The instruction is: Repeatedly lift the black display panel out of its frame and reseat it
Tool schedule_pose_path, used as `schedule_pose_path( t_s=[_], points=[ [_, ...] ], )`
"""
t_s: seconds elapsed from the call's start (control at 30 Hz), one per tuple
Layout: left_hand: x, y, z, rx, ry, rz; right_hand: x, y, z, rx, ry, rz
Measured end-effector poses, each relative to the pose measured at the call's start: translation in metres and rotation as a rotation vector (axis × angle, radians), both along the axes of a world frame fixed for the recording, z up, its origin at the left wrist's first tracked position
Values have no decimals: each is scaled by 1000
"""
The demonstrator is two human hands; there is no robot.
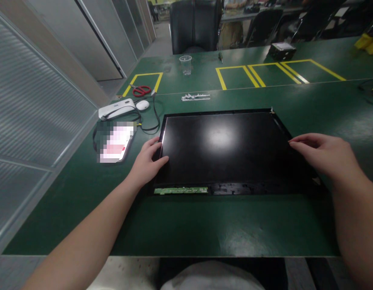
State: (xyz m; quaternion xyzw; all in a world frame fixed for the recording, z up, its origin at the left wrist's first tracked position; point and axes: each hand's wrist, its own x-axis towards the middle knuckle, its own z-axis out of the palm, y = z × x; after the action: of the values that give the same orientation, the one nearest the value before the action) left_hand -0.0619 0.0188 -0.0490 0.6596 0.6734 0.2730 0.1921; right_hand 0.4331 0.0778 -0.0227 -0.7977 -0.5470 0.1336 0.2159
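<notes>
A black LCD screen panel [228, 153] lies flat in its dark frame on the green table. Along its near edge on the left runs a narrow green circuit board [180, 190]. My left hand [148, 161] grips the panel's left edge, thumb over the top face and fingers along the side. At the right edge, my right hand [328, 155] is closed in a pinch, its fingertips on the frame's border. Small pale tabs show at the far right corner [272, 110] and the near right corner [316, 181].
Left of the panel are a phone [116, 143], a white device [117, 108] with a black cable, a white mouse-shaped piece [142, 105] and red scissors [141, 91]. Beyond stand white scraps [195, 97], a clear plastic cup [186, 65] and a black box [282, 51].
</notes>
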Motion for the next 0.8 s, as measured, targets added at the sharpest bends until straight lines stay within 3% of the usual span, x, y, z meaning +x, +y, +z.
schedule_pose_path(
  t_s=[0.47, 0.8],
  points=[
    [-1, 0, -1, 16, 1, -19, 1, 0, -1, 5, -9, 5],
    [5, -3, 2, -7, 69, -39, -10, -3, 8, 12, -42, -10]
  ],
)
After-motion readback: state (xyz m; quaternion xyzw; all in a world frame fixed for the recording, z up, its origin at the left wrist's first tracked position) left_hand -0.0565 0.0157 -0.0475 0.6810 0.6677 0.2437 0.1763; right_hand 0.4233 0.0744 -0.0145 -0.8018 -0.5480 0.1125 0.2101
